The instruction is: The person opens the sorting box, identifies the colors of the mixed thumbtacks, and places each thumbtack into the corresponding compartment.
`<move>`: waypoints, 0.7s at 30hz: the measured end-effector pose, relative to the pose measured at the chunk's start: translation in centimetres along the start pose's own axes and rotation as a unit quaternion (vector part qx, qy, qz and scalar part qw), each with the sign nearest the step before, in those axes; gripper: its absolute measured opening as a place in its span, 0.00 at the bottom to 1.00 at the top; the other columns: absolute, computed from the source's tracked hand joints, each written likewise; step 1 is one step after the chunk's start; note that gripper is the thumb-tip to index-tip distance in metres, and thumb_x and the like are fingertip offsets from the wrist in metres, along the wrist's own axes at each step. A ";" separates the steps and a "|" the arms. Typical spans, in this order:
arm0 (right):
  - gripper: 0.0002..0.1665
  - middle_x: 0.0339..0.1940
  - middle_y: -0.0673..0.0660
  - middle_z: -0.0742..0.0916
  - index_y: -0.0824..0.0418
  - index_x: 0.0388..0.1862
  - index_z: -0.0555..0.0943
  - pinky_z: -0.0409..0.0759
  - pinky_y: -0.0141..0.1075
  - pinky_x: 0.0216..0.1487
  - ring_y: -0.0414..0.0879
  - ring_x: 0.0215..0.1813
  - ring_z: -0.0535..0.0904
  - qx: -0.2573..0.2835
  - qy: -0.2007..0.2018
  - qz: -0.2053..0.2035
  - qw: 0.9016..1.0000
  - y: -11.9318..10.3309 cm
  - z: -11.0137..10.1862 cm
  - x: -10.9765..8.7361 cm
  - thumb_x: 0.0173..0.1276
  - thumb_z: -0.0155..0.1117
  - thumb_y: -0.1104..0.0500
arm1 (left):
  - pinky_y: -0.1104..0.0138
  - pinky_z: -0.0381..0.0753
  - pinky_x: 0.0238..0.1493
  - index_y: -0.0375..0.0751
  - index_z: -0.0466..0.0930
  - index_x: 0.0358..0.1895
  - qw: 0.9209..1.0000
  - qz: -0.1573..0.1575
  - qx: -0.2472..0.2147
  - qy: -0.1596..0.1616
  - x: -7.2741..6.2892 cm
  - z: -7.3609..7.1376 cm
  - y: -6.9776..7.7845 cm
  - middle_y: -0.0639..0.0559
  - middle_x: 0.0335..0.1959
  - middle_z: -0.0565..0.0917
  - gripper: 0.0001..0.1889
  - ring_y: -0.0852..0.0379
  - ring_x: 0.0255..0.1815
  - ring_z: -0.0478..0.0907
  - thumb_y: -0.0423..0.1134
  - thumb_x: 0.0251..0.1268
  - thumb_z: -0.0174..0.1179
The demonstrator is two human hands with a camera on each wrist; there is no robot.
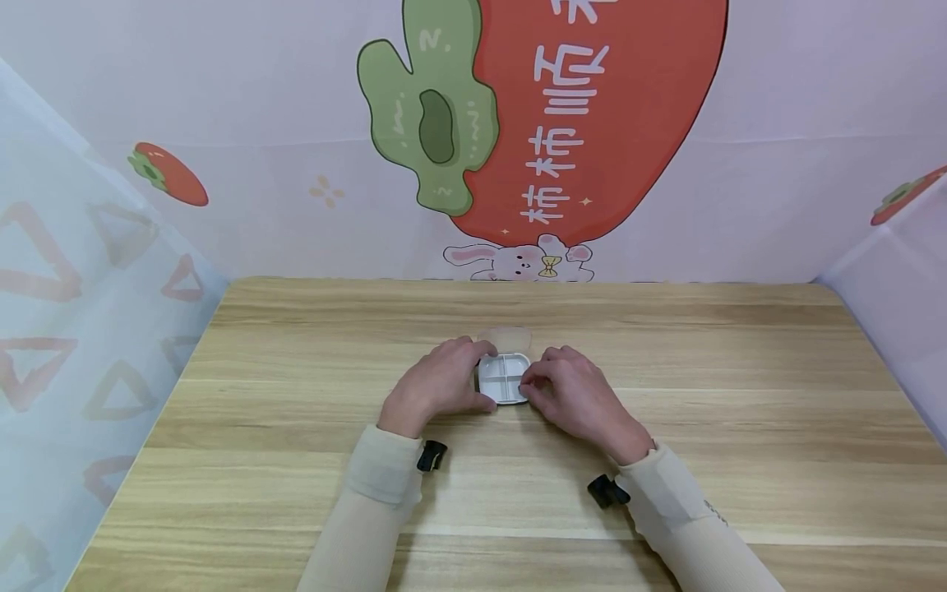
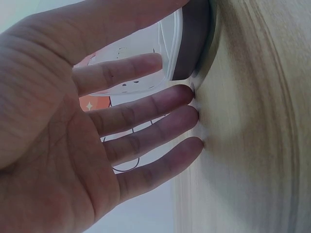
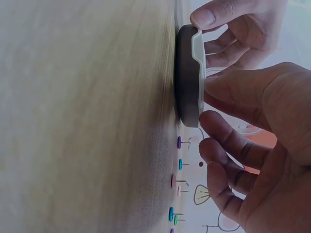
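A small pill box with a white four-compartment tray and a dark outer shell lies on the wooden table. Its see-through lid is flipped back on the far side. My left hand holds the box from the left, thumb at the near edge and index finger at the far edge; its other fingers stretch down to the tabletop. My right hand has thumb and index finger together at the near right compartment, over the rim. I cannot tell whether anything is between those fingertips. Its remaining fingers curl loosely beside the box.
The wood-grain table reaches back to a printed cloth with persimmon and rabbit drawings. Several coloured-head pins stick along the cloth's lower edge. A black clip-like piece is by the left cuff, another by the right.
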State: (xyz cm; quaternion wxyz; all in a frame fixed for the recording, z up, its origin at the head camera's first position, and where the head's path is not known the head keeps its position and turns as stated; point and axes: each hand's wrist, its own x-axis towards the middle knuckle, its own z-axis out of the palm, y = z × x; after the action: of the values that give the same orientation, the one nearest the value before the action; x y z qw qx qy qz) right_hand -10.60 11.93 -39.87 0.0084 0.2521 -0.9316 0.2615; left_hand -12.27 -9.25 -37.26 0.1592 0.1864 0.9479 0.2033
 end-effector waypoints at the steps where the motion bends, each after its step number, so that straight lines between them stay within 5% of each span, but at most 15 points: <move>1: 0.03 0.30 0.46 0.83 0.56 0.35 0.90 0.74 0.37 0.38 0.43 0.36 0.73 0.000 0.000 0.001 1.000 0.0 0.0 0.0 0.63 0.76 0.60 | 0.60 0.77 0.50 0.42 0.78 0.64 1.000 -0.001 0.000 0.000 0.0 0.0 0.0 0.48 0.52 0.81 0.37 0.53 0.46 0.75 0.46 0.48 0.82; 21: 0.03 0.30 0.46 0.82 0.56 0.35 0.90 0.74 0.37 0.37 0.43 0.35 0.73 -0.001 0.003 -0.002 1.000 -0.1 0.1 0.0 0.62 0.76 0.60 | 0.59 0.77 0.51 0.44 0.78 0.65 1.000 -0.007 -0.001 -0.002 -0.1 0.0 0.0 0.47 0.54 0.80 0.37 0.52 0.47 0.74 0.47 0.49 0.81</move>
State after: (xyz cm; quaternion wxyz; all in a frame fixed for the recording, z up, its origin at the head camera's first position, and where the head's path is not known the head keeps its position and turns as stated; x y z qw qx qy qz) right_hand -10.56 11.84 -39.89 0.0120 0.2528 -0.9314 0.2617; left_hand -12.19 -9.29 -37.26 0.1627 0.1798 0.9486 0.2032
